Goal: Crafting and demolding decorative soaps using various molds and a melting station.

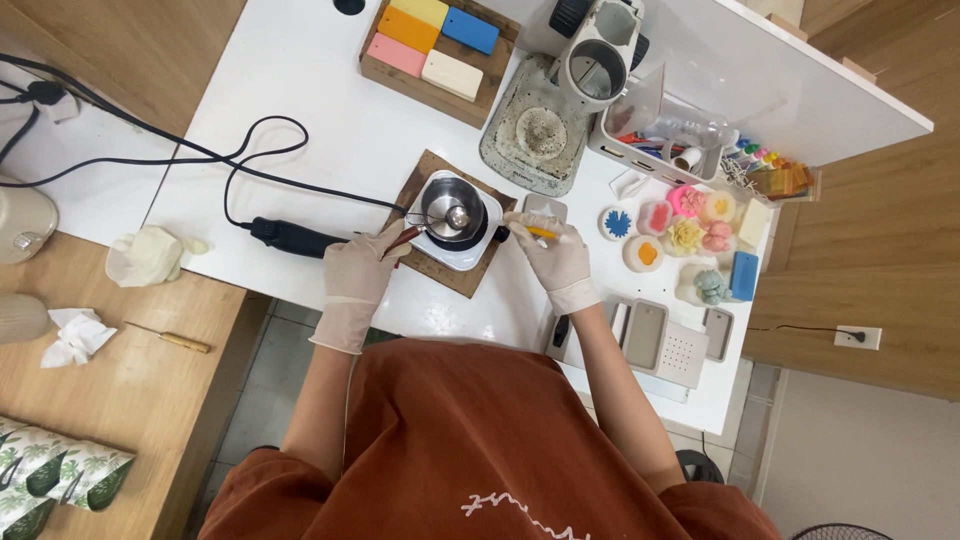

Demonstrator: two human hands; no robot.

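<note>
Both my hands wear pale gloves. My left hand (365, 262) grips the reddish-brown handle of a small ladle-like tool that reaches over a little metal pot (452, 205). The pot sits on a small white heater plate (445, 250), which rests on a brown wooden board (420, 180). My right hand (555, 250), just right of the pot, pinches a thin yellow-tipped tool (540, 233). A rounded metal piece shows inside the pot.
A wooden tray of coloured blocks (437, 40) stands at the back. Behind the pot are a grey stained pad (535, 130), a white organiser (660, 140) and flower-shaped pieces (690, 230). A black power plug and cable (290, 235) lie left. Phones (645, 335) rest at front right.
</note>
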